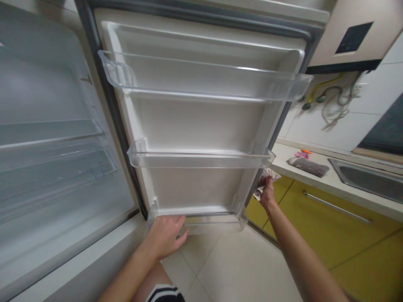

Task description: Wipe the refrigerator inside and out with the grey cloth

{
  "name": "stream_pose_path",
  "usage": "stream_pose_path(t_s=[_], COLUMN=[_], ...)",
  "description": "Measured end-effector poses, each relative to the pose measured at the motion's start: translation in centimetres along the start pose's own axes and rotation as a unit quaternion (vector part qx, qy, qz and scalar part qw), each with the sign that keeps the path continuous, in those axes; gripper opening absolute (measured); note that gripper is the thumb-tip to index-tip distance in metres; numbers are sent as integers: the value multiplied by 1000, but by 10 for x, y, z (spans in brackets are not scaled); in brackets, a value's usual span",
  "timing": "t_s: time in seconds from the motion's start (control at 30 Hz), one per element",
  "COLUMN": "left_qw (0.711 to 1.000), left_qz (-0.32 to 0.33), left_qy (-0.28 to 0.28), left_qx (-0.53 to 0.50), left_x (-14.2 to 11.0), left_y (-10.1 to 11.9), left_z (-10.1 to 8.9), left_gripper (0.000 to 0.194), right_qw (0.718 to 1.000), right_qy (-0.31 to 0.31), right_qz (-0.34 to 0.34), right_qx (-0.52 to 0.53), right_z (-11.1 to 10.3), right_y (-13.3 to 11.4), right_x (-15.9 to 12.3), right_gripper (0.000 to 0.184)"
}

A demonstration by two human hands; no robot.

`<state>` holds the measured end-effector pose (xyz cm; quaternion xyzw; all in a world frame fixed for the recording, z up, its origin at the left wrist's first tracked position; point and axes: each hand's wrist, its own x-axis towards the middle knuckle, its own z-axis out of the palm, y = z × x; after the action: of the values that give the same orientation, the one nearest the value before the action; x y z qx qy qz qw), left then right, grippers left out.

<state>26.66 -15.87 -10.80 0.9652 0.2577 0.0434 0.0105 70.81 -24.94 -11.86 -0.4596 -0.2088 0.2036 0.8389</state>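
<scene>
Fridge door (195, 126) stands open between the fridge (40, 84) and the desk (283, 152), baring its bins. At the door's outer edge, the right hand (267, 193) pinches a patterned cloth (271, 173), perhaps steadying the door; beside its lowest bin (214, 227), the left hand (165, 235) curls, its grip unclear.

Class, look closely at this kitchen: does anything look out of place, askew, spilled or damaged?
Mainly the thin cord below the water heater: it dangles in a loose tangle instead of running neatly. The fridge door shows no visible damage or spill.
</scene>
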Motion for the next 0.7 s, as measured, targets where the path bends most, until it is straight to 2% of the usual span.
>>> stream_pose_path(t_s=[0.1, 0.2, 0.27, 0.43, 0.7], left_qw=[1000, 997, 995, 994, 992], left_qz=[22, 57, 73, 66, 53], left_qy=[-8, -23, -18, 23, 18], left_qx=[-14, -43, -59, -81, -115], left_x=[18, 34, 38, 34, 31], left_y=[32, 52, 55, 47, 49], left_z=[2, 3, 4, 4, -16], left_gripper=[38, 20, 19, 23, 24], right_qw=[999, 998, 997, 995, 993], right_qy=[34, 57, 67, 77, 75], right_qz=[-6, -16, -21, -42, -58], right_qx=[-15, -29, -36, -48, -69], right_z=[-6, -8, -7, -3, -2], right_y=[5, 5, 4, 0, -4], right_x=[-11, -16, -18, -22, -29], right_gripper=[70, 74, 75, 78, 79])
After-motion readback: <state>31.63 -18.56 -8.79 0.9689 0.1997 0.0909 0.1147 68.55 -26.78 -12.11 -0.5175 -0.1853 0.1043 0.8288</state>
